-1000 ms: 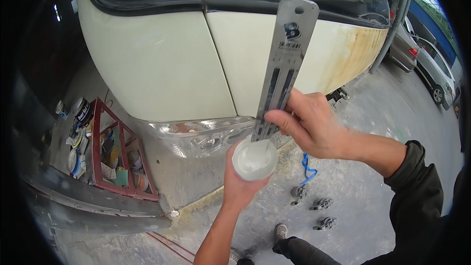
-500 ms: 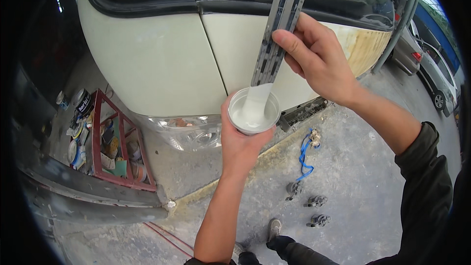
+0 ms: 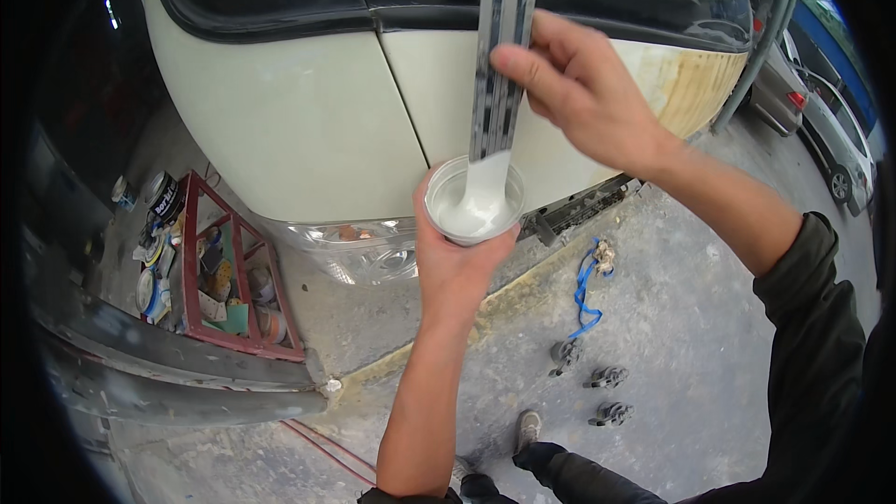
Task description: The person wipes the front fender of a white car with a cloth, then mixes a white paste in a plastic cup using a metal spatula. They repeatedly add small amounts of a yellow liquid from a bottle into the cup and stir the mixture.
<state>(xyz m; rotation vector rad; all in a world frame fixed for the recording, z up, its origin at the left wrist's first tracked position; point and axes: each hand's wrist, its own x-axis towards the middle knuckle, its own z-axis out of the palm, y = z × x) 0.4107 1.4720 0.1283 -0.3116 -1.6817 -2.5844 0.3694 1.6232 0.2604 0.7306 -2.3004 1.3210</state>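
My left hand [image 3: 452, 278] is wrapped round a clear plastic cup [image 3: 439, 194] with thick white paint [image 3: 478, 215] inside. Between the thumb and fingers of my right hand [image 3: 590, 84], a long slotted metal mixing stick [image 3: 495, 126] stands nearly upright. White paint coats the stick's lower end, which reaches down into the cup; its tip is hidden in the paint. Both hands are in front of a pale, off-white vehicle body [image 3: 280, 131] with dark window glass above.
A red metal frame [image 3: 193, 271] with cans, sponges and other clutter stands at left. On the concrete floor [image 3: 691, 345] lie a blue strap [image 3: 581, 303] and several dark grey tools [image 3: 611, 413]. Parked cars [image 3: 831, 145] are at far right.
The mixing stick has swung from leaning right to nearly upright, and my right hand has shifted slightly left with it. The cup has moved a little left and up in my left hand.
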